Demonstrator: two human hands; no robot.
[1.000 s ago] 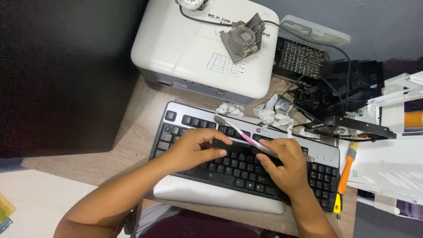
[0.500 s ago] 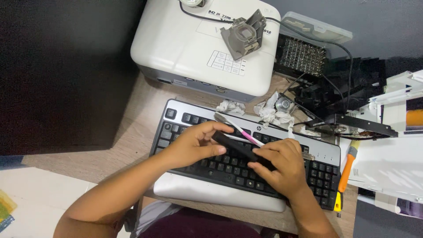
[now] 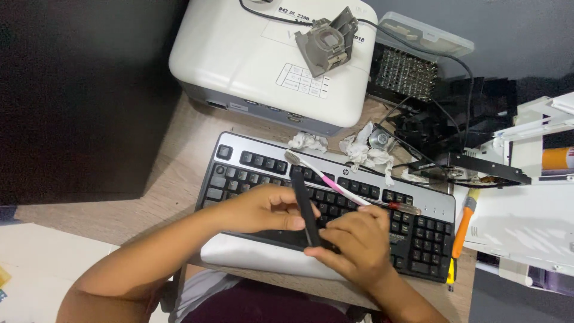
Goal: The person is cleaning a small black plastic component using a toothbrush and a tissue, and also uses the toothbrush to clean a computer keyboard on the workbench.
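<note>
1. Left hand (image 3: 260,209) and right hand (image 3: 353,242) pinch a long black key (image 3: 305,206) above the keyboard (image 3: 251,167).
2. A pink toothbrush (image 3: 326,179) lies across the keys.
3. The white projector (image 3: 239,54) behind bears a rectangular label (image 3: 304,79).

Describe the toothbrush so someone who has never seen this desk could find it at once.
Start at the keyboard in front of the white projector. The toothbrush lies slanted across its upper key rows, bristles up-left, just above both hands. Its pink-and-white handle sets it apart from the black bar in the hands and the orange-handled tool off the keyboard's right end.

Bare forearms, maroon trousers, white shirt
</note>
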